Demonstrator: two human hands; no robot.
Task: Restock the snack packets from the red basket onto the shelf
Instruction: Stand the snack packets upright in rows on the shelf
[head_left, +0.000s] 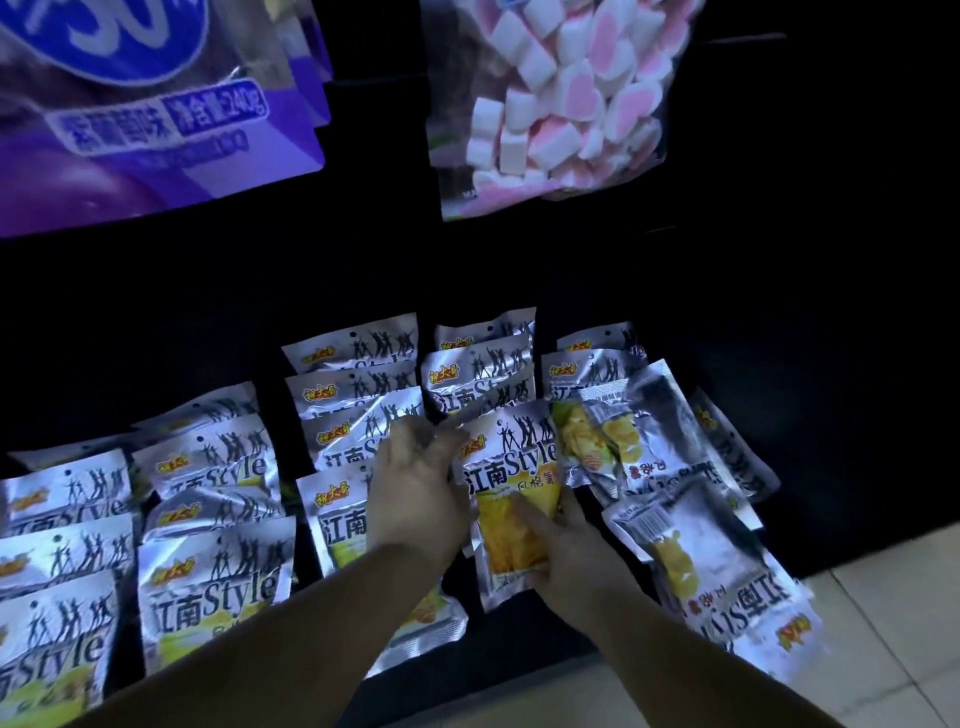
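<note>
Both hands grip one silver packet (511, 488): left hand (415, 493) top, right hand (571, 551) bottom, over shelf (519, 654).

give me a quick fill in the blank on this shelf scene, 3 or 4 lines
1. Both hands hold one silver snack packet; the right hand grips its lower end and the left hand grips its ____ edge.
2. The clear bag hanging at the upper right holds pink and white ____.
3. The large bag hanging at the upper left is mostly ____ in colour.
4. The packets in the far-right pile lie tilted and ____ rather than in neat rows.

Missing words: upper left; marshmallows; purple; overlapping
</note>
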